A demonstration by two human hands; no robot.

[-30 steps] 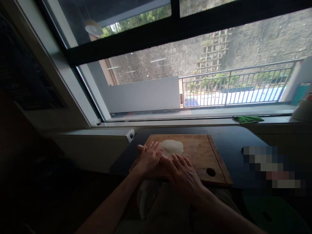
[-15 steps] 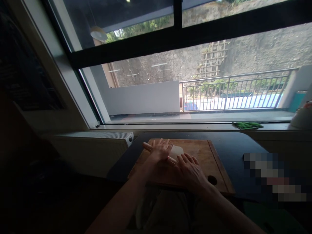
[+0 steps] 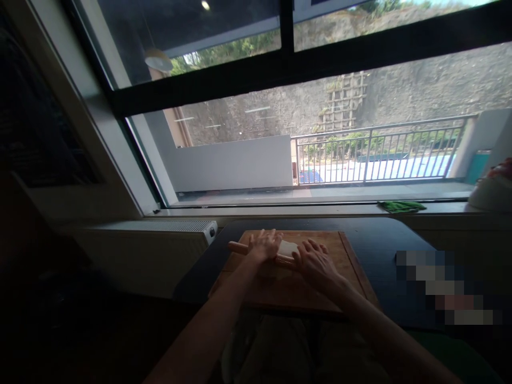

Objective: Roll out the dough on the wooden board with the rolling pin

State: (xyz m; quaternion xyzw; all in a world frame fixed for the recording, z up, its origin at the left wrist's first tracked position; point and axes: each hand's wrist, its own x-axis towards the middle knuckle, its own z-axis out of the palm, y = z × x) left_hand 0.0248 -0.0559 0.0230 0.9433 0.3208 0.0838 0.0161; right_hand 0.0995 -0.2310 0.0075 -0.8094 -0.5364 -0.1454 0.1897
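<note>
A wooden rolling pin lies across a pale sheet of dough on a wooden board. My left hand rests over the pin toward its left end, palm down, with the fingers stretched forward and spread. Over the right part of the pin lies my right hand, its fingers reaching forward and slightly bent. Neither hand wraps around the pin. Dough shows between the hands, beyond the pin; its remaining edges are hidden. The pin's left handle sticks out past my left hand, while its right end is covered.
The board lies on a dark table below a large window. A white radiator stands at the left. On the sill is a green cloth, with a white container farther right. A blurred patch covers something on the table's right.
My right hand has moved forward on the board with the pin's right side, so the pin lies less slanted. My left hand stays nearly in place. The view has shifted slightly.
</note>
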